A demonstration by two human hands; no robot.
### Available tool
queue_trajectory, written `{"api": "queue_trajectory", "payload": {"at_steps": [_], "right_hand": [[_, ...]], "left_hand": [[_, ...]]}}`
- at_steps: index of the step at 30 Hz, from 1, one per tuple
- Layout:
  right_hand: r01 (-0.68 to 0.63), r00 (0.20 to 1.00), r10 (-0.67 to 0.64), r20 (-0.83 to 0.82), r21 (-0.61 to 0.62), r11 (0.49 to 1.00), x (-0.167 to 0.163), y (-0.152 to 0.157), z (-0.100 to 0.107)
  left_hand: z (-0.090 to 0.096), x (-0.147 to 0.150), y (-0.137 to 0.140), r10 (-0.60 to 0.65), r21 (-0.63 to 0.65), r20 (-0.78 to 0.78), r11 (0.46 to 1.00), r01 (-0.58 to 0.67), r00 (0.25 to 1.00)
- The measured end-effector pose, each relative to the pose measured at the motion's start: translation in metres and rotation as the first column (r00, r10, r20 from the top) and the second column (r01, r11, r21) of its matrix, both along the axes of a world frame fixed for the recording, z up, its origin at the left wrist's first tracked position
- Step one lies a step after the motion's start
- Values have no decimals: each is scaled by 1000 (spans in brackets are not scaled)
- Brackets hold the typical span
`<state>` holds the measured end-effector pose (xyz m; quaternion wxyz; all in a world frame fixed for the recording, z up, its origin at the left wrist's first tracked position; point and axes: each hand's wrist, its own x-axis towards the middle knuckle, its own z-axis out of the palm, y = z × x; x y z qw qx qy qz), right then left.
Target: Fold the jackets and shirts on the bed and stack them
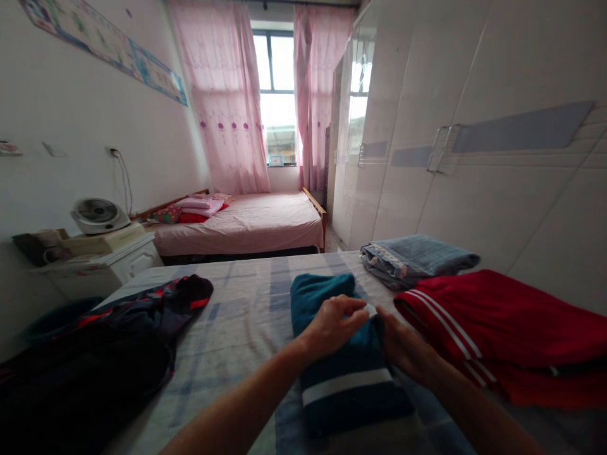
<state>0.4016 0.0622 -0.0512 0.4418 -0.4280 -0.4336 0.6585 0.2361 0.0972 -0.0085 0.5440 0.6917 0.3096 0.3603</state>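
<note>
A teal garment (351,360) with a white stripe across it lies folded into a long narrow bundle on the bed in front of me. My left hand (334,323) lies over its upper middle, with the fingers bent and closed on the cloth. At the garment's right edge, my right hand (403,341) holds the fabric, its fingers pressed together and partly hidden. A small white patch of the garment (370,309) shows between the fingertips of both hands.
Right of the garment lie red clothing (512,316) with white stripes and folded blue-grey jeans (420,256). Dark clothes (128,341) are heaped at the left. Beyond the bedsheet (237,341) are a pink bed (265,218), a fan (98,215) on a cabinet, and a white wardrobe (502,208).
</note>
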Motion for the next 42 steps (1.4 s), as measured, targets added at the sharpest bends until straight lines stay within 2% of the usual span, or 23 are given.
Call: {"api": "queue_trajectory", "payload": {"at_steps": [1, 3, 4, 6, 7, 9, 11, 13, 15, 17, 19, 20, 22, 25, 27, 30, 32, 35, 37, 42], "right_hand": [[-11, 1000, 11, -1, 22, 1000, -1, -2, -1], [10, 1000, -13, 26, 96, 995, -4, -3, -4], [43, 996, -53, 69, 149, 988, -5, -2, -5], [140, 953, -205, 224, 274, 951, -4, 3, -9], [181, 899, -293, 326, 334, 925, -3, 5, -12], [213, 730, -422, 537, 409, 888, 3, 11, -16], [190, 528, -489, 694, 465, 865, 8, 17, -16], [104, 369, -558, 743, 563, 820, 8, 20, -9], [-50, 304, -626, 718, 668, 742, 2, 23, 4], [-214, 310, -639, 704, 707, 674, -10, 28, 16], [-350, 330, -585, 741, 672, 653, -24, 38, 18], [-400, 329, -536, 777, 629, 667, -29, 45, 14], [-452, 291, -423, 858, 513, 730, -34, 62, -1], [-437, 203, -345, 916, 400, 806, -33, 88, -28], [-427, 190, -358, 914, 405, 808, -30, 97, -38], [-411, 223, -407, 886, 464, 785, -28, 98, -40], [-320, 223, -473, 852, 523, 790, -27, 94, -37], [-47, 171, -527, 833, 541, 840, -19, 85, -36], [79, 195, -484, 853, 478, 875, -9, 77, -38], [156, 372, -403, 836, 371, 915, 16, 59, -40]], "left_hand": [[-2, -7, -5, 45, 136, -31, 990, -40, 999], [-4, -27, -13, 181, 422, -100, 898, -123, 978], [-5, -39, -16, 251, 522, -136, 841, -146, 958], [-8, -58, -21, 337, 624, -236, 771, -124, 911], [-12, -64, -24, 343, 655, -310, 753, -63, 887], [-24, -66, -30, 307, 681, -457, 724, 106, 835], [-38, -60, -37, 267, 679, -547, 696, 234, 793], [-48, -49, -43, 271, 684, -569, 680, 264, 776], [-53, -41, -46, 293, 692, -568, 676, 253, 769], [-53, -38, -46, 305, 697, -568, 672, 250, 765], [-55, -38, -44, 314, 710, -560, 658, 250, 767], [-57, -38, -44, 319, 722, -551, 645, 249, 772], [-64, -38, -44, 323, 759, -520, 599, 254, 791], [-78, -37, -44, 313, 815, -478, 505, 282, 820], [-86, -36, -44, 310, 841, -461, 451, 298, 832], [-91, -35, -43, 325, 871, -422, 404, 279, 847], [-93, -35, -41, 338, 889, -389, 382, 253, 857], [-96, -35, -38, 354, 917, -331, 338, 211, 875], [-99, -35, -36, 358, 936, -285, 304, 178, 889], [-95, -34, -35, 362, 959, -214, 254, 124, 908]]}}
